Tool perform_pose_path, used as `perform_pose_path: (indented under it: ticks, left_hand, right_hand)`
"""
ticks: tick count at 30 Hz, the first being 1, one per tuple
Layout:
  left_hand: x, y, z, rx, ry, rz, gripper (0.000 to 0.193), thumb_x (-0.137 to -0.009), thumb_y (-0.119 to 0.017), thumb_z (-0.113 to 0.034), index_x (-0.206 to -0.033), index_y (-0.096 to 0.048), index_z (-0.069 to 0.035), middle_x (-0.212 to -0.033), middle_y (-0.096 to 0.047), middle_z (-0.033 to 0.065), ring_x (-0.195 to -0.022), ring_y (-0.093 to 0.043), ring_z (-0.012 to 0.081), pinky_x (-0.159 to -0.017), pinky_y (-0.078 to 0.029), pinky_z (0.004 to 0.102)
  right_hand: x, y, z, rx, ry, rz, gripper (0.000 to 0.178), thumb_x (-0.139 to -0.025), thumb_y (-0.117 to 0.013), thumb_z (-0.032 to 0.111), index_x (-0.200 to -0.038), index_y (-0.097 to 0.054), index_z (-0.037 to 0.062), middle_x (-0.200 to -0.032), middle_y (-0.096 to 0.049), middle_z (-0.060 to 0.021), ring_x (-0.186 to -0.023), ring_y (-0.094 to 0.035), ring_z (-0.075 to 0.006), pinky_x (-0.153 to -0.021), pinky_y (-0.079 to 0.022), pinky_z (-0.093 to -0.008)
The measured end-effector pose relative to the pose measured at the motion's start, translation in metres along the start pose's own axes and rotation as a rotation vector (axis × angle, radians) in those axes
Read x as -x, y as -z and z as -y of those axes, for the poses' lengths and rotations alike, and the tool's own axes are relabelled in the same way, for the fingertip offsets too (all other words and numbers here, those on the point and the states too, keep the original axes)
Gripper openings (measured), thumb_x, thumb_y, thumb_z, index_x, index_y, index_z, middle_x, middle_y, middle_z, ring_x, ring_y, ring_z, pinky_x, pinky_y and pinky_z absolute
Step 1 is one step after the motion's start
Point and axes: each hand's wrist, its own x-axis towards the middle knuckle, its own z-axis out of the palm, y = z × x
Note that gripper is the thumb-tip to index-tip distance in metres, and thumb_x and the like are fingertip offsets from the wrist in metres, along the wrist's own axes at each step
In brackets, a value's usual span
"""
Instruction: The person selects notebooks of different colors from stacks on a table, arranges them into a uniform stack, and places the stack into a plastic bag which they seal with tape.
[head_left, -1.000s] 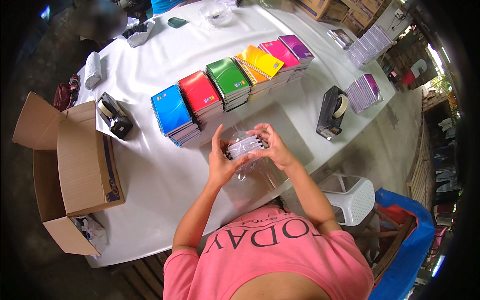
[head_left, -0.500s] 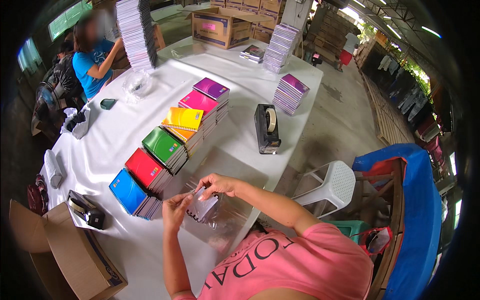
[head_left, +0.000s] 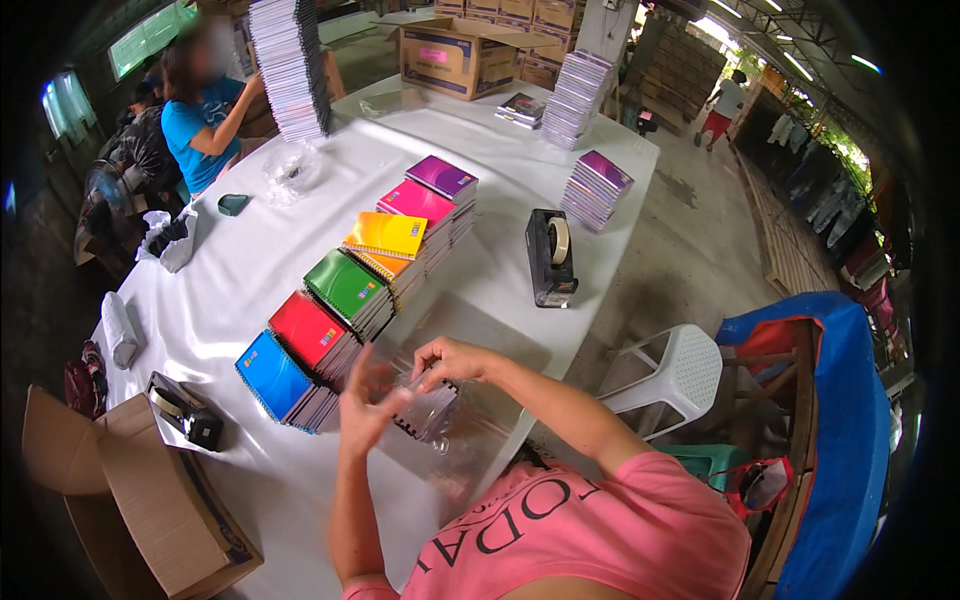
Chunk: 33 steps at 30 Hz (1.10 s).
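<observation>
A spiral-bound notebook (head_left: pixel 428 412) lies in a clear plastic bag (head_left: pixel 445 440) at the near edge of the table. My right hand (head_left: pixel 455 362) pinches the top of the bag. Just left of it, my left hand (head_left: pixel 368 402) has its fingers apart and a little blurred, its thumb by the plastic. Beyond my hands runs a slanting row of notebook stacks: blue (head_left: pixel 272 372), red (head_left: pixel 315 328), green (head_left: pixel 345 285), yellow (head_left: pixel 385 234), pink (head_left: pixel 415 202) and purple (head_left: pixel 442 177).
A black tape dispenser (head_left: pixel 550 260) stands right of the row, another (head_left: pixel 187 412) beside an open carton (head_left: pixel 165 500) at near left. Taller notebook stacks (head_left: pixel 290 70) and a carton (head_left: pixel 458 62) stand farther back. A white stool (head_left: pixel 680 375) is at right. A person in blue sits far left.
My left hand has come off the bag's edge and its fingers have spread. The right hand still pinches the plastic. The view has shifted slightly.
</observation>
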Motion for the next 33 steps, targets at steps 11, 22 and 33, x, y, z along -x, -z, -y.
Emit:
perform_pose_path:
  ticks: [11, 22, 33]
  left_hand:
    - [0.030, -0.018, 0.002, -0.606, -0.332, -0.181, 0.013, -0.070, -0.071, -0.009, -0.082, -0.070, -0.013, -0.092, -0.069, 0.0004, -0.107, -0.054, 0.0239, -0.087, -0.035, 0.0391]
    - [0.068, -0.027, 0.000, -0.906, -0.359, -0.055, 0.052, -0.077, -0.070, -0.022, -0.125, -0.054, -0.014, -0.120, -0.062, -0.0012, -0.117, -0.052, 0.0116, -0.089, -0.026, 0.0466]
    - [0.077, -0.043, 0.004, -1.125, -0.419, -0.109, 0.034, -0.084, -0.059, -0.015, -0.118, -0.058, -0.011, -0.128, -0.057, 0.0055, -0.114, -0.055, 0.0132, -0.085, -0.026, 0.0397]
  right_hand:
    - [0.032, -0.028, 0.016, 0.782, 0.380, -0.378, 0.007, -0.075, -0.071, 0.023, -0.081, -0.070, 0.0195, -0.110, -0.062, 0.0051, -0.110, -0.053, -0.0153, -0.093, -0.028, -0.0406]
    - [0.069, -0.055, 0.038, 1.551, 0.460, -0.219, 0.012, -0.076, -0.061, 0.017, -0.082, -0.071, 0.0179, -0.131, -0.051, -0.0018, -0.123, -0.043, -0.0196, -0.099, -0.029, -0.0522]
    - [0.132, 0.173, -0.070, 0.035, -0.421, -1.293, 0.068, -0.077, -0.063, 0.058, -0.120, -0.051, 0.0070, -0.129, -0.049, -0.0124, -0.123, -0.041, -0.0288, -0.093, -0.037, -0.0485]
